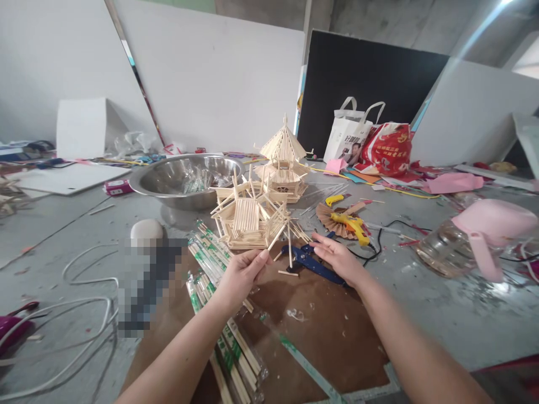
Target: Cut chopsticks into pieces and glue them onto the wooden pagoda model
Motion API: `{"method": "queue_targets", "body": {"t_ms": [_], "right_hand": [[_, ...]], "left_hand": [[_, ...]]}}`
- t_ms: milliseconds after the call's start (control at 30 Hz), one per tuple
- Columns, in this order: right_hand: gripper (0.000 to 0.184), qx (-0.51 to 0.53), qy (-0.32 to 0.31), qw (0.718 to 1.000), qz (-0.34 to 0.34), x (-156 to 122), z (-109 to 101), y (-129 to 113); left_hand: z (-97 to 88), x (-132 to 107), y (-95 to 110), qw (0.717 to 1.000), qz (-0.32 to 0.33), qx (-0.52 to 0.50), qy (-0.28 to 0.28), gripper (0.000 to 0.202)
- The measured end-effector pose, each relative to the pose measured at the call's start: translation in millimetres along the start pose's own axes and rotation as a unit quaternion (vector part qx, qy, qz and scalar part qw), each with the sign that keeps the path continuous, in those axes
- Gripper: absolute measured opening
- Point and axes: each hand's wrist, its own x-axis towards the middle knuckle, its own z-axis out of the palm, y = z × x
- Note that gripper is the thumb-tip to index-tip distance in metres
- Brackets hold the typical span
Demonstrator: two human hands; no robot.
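Observation:
My left hand [246,275] pinches a short wooden stick [276,235] between thumb and fingertips, in front of a half-built chopstick model [247,216]. My right hand [339,257] has its fingers stretched out above a blue-handled cutting tool [315,265]; whether it touches the handles I cannot tell. A short cut stick [288,273] lies just left of that tool. Wrapped chopsticks [236,350] with green print are spread under and beside my left forearm. Behind the half-built model stands a chopstick pavilion [283,146] with a pointed roof.
A steel basin [151,182] stands back left. To the right are a yellow glue gun [356,224] with a black cord, a yellow cutter knife [334,199] and a pink-lidded jug [442,247]. A white cable [63,303] loops at left. Bags [385,148] stand behind.

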Motion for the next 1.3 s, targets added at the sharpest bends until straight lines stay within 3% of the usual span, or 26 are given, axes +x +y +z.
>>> {"method": "queue_targets", "body": {"t_ms": [67,233,533,600,700,833,900,1033,1167,1300], "right_hand": [[0.031,-0.113,-0.01,0.994,0.004,-3,-5,0],[0.023,-0.234,-0.052,0.97,0.048,-13,-18,1],[0.015,-0.294,-0.078,0.952,0.036,-18,-23,-11],[0.018,-0.258,-0.052,0.964,0.038,-17,-31,-10],[0.023,-0.158,0.045,0.986,0.04,-16,-44,-7],[0.025,0.022,0.132,0.99,0.054,-19,-50,-8],[0.025,0.168,0.114,0.977,0.057,-22,-49,-11],[0.025,0.393,0.025,0.917,0.066,-26,-40,-15],[0.023,0.462,-0.059,0.881,0.087,-26,-29,-15],[0.022,0.466,-0.054,0.879,0.084,-24,-20,-15]], "left_hand": [[1.0,0,0,1.0,0.006,0.007,-0.001,0.034],[2.5,-1,2,1.0,-0.009,0.013,0.003,0.035],[0.0,-1,2,0.999,0.009,0.032,0.007,0.036],[-0.1,-1,2,0.999,0.014,0.026,0.012,0.035],[0.2,-2,1,1.0,0.016,0.017,0.014,0.035],[1.2,-2,-1,0.999,0.028,0.019,0.032,0.035],[2.4,-3,0,0.998,0.033,0.029,0.04,0.034],[8.8,-6,1,0.999,0.028,0.037,0.019,0.031],[16.9,-10,1,0.999,-0.014,0.018,-0.026,0.035],[18.6,-11,2,0.999,-0.026,-0.001,-0.036,0.036]]}}
